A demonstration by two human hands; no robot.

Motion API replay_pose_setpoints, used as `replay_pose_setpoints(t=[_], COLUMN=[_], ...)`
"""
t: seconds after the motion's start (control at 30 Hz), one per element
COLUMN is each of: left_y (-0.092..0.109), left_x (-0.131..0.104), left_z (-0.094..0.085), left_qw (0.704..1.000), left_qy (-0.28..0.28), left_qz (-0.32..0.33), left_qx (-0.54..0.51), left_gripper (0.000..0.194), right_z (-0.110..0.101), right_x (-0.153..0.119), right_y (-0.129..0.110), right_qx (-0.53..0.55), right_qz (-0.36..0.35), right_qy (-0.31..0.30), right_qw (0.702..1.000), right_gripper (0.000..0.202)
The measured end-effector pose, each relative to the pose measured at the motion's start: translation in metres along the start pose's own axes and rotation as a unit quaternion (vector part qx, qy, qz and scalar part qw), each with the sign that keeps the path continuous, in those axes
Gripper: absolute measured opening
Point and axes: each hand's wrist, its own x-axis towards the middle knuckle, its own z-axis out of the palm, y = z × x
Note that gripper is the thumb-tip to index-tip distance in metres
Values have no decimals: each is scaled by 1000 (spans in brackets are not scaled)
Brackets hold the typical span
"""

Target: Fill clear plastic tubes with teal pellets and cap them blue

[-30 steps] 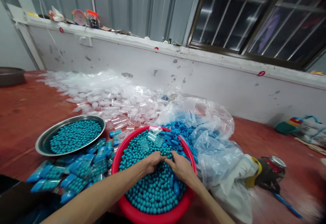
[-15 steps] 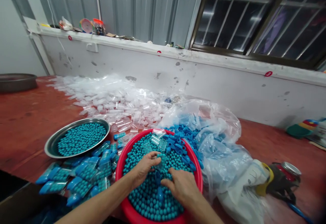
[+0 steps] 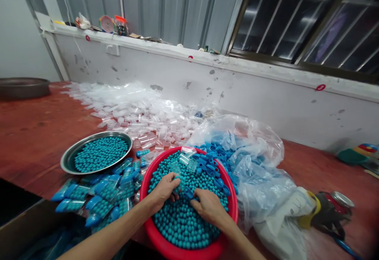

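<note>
Cap (image 3: pixel 188 193) newly pinched by right hand (image 3: pixel 209 206), over beads (image 3: pixel 185 232) in red tub (image 3: pixel 233 197); left hand (image 3: pixel 164 190) closed on clear tube (image 3: pixel 179 181), seemingly bead-filled, though blurred.

Plain turquoise beads (image 3: pixel 183 228), solid red basin (image 3: pixel 233 197).

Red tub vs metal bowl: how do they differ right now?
The red tub looks larger and deeper; the metal bowl is shallow. The tub also holds blue plastic pieces; none show in the bowl. Left hand and right hand work in the tub, not the bowl. Both hold turquoise beads.
</note>
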Motion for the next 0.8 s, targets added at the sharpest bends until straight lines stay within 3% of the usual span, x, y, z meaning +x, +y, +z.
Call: replay_pose_setpoints(t=[0.13,0.27,0.5,0.7,0.8], left_y=[-2,1,3,-1,1], left_x=[-5,-10,-14,-16,-18], left_z=[1,12,19,18,18], left_qw=[1000,999,998,997,996], left_qy=[-10,-28,-38,-76,-84], left_qz=[-8,17,32,34,17], left_qx=[0,36,38,-2,-33], left_gripper=[24,17,15,30,39], right_z=[-11,-8,1,0,0], right_x=[2,2,-3,-4,-3], right_y=[10,9,6,7,9], right_qx=[40,-25,-18,199,204], right_qz=[25,20,-109,-132,-119], right_qy=[79,132,159,192,257], right_qw=[996,991,981,952,937], right_gripper=[17,22,32,27,25])
